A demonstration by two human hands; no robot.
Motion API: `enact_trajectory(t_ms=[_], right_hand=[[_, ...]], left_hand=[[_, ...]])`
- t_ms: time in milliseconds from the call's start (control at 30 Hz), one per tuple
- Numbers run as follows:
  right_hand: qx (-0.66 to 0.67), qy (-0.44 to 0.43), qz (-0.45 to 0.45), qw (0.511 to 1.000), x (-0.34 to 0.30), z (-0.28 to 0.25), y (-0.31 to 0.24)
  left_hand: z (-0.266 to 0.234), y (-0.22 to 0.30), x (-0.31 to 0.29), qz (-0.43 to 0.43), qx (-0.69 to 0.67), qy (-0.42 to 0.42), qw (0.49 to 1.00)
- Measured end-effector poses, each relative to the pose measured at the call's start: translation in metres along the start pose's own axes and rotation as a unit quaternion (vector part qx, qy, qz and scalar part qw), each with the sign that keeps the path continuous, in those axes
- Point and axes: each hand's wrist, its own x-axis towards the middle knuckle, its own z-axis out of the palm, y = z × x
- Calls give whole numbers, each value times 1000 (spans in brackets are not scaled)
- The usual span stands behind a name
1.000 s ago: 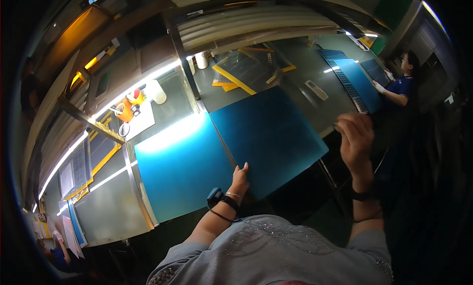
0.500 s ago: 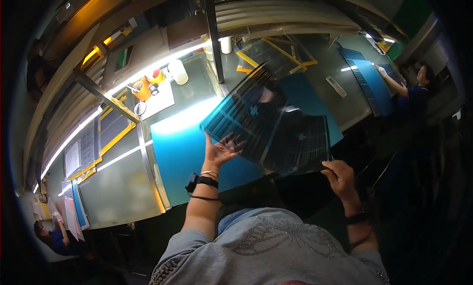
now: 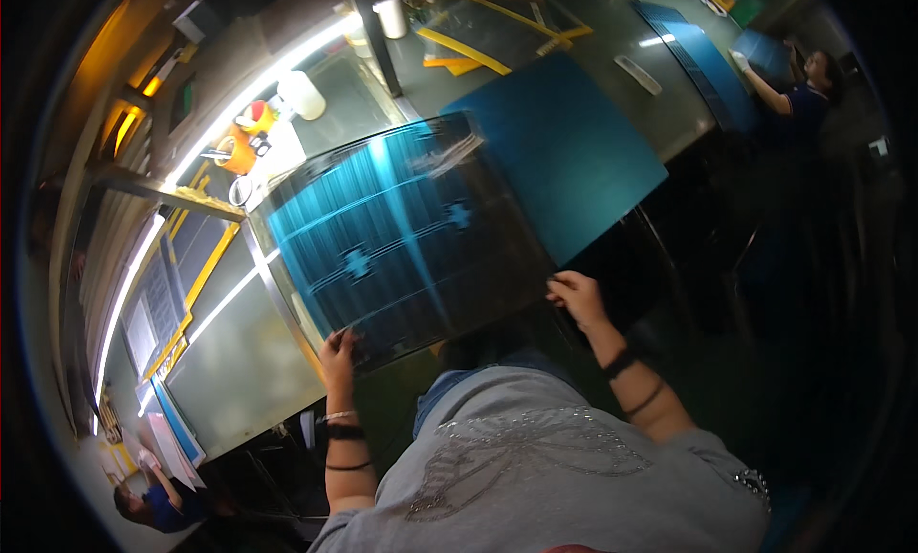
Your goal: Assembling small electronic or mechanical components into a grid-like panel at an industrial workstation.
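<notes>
A large dark see-through film sheet with fine lines and cross-shaped marks spreads in front of me, over the left part of the table. At its near left corner, my left hand is closed with the film pinched between thumb and fingers. My right hand pinches the near right corner. Blue shows through the film's left half. To the right of it lies a plain blue sheet, partly covered by the film's edge.
Behind the film stand a white bottle, an orange cup and a tape roll. Yellow-edged frames lie farther back. One co-worker handles a blue sheet at far right; another is at lower left.
The film has swung left and down from mid-air and spread flatter. My left hand, open before, now pinches its near left corner. My right hand has moved left with its corner.
</notes>
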Motion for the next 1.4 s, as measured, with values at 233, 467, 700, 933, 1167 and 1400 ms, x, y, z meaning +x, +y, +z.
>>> enact_trajectory(t_ms=[233, 467, 700, 933, 1167, 1400], right_hand=[[-25, -19, 33, 999, -3, 87, 53], [-11, 17, -43, 999, 41, 78, 38], [-257, 117, -184, 942, 53, 77, 39], [-248, 117, -186, 943, 54, 78, 38], [-215, 104, -151, 959, 54, 75, 36], [-205, 105, -126, 965, 53, 76, 37]], left_hand=[[-70, -54, -39, -84, 106, 164, 977], [-50, -25, -36, -166, -39, 54, 984], [-42, -37, -39, -129, 85, 34, 987], [-49, -66, -37, -124, 40, 89, 988], [-49, -67, -37, -134, 10, 111, 985], [-46, -67, -37, -126, 2, 121, 985]])
